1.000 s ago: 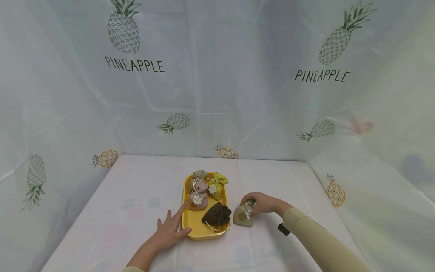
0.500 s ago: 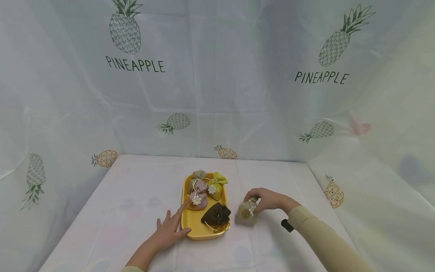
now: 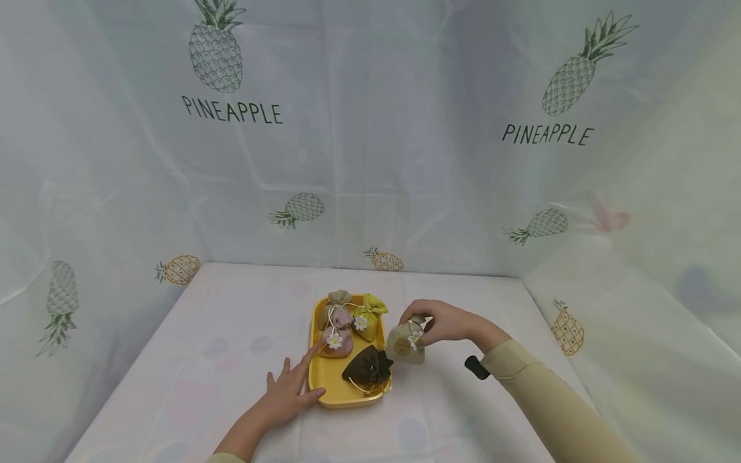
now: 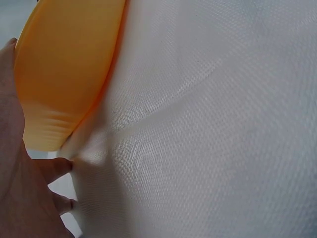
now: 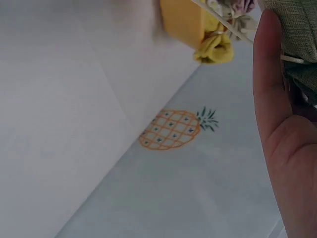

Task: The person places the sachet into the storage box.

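My right hand [image 3: 447, 321] pinches a beige drawstring pouch [image 3: 403, 349] by its gathered neck, a white flower charm at its front. The pouch hangs raised beside the right rim of a yellow tray [image 3: 325, 387]. My left hand [image 3: 287, 390] touches the tray's left side with its fingers spread; the left wrist view shows it against the tray wall [image 4: 69, 69]. Lying in the tray are a dark brown pouch [image 3: 366, 365], a pink pouch [image 3: 338, 341], a yellow pouch [image 3: 367, 321] and, partly hidden behind the pink one, another beige pouch [image 3: 339, 296].
A white cloth with faint pastel spots covers the table [image 3: 231, 360]. Pineapple-printed curtains [image 3: 376, 141] close off the back and both sides. A small black object [image 3: 477, 368] shows just under the right sleeve.
My right hand has lifted the beige pouch off the table, first shifting slightly right, then up and left toward the tray. The left hand stays in place at the tray.
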`<state>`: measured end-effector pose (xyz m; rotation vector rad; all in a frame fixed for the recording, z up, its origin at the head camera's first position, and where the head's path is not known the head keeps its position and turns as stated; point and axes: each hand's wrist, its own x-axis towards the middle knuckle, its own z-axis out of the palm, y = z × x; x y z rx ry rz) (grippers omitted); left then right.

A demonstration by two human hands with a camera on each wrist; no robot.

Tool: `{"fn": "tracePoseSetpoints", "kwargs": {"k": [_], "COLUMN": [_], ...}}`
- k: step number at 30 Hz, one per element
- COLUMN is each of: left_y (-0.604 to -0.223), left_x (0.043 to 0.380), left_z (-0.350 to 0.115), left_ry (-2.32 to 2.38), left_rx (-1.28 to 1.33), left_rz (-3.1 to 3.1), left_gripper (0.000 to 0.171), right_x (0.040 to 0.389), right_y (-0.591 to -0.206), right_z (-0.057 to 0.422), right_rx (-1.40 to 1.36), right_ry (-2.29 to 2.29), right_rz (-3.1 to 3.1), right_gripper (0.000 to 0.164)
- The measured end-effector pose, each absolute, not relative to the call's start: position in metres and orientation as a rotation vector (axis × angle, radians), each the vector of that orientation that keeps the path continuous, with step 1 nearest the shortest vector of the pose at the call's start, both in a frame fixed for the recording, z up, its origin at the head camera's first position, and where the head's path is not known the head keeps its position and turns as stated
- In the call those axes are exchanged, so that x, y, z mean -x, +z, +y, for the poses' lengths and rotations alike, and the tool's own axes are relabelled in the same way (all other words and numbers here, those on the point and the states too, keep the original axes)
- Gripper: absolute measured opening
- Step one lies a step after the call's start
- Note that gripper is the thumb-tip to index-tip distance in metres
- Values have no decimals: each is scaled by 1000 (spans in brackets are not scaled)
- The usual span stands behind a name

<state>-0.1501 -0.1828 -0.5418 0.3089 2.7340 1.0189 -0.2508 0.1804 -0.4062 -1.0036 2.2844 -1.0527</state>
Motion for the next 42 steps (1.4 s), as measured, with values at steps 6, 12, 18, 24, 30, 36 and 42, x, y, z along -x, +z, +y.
{"fn": "tracePoseSetpoints", "kwargs": {"k": [6,12,18,24,30,36,42], "left_y": [-541,-541,-544,-543,-543,-545,-543], "left_x": [149,149,151,151,150,152,151], "left_z": [-182,-183,-184,-183,-182,-182,-183], "left_ry": [1013,1014,1005,1009,1009,998,1014], "left_rx": [-301,-303,-319,-320,-330,-317,-317], "left_rz": [2736,2740,2753,2739,2737,2749,2743], "left_gripper": [87,87,86,87,89,89,87], "right_x": [247,241,232,227,221,219,216], "right_y": [-392,-389,-402,-423,-436,-446,-451], "right_z": [154,120,93,80,76,74,74], "right_rx": [1074,1101,1083,1120,1070,1054,1012], "right_ry": [-1097,-1136,-1064,-980,-960,-926,-864], "right_rz": [2266,2232,2245,2220,2205,2216,2233], "right_gripper": [42,41,41,44,44,45,43]}}
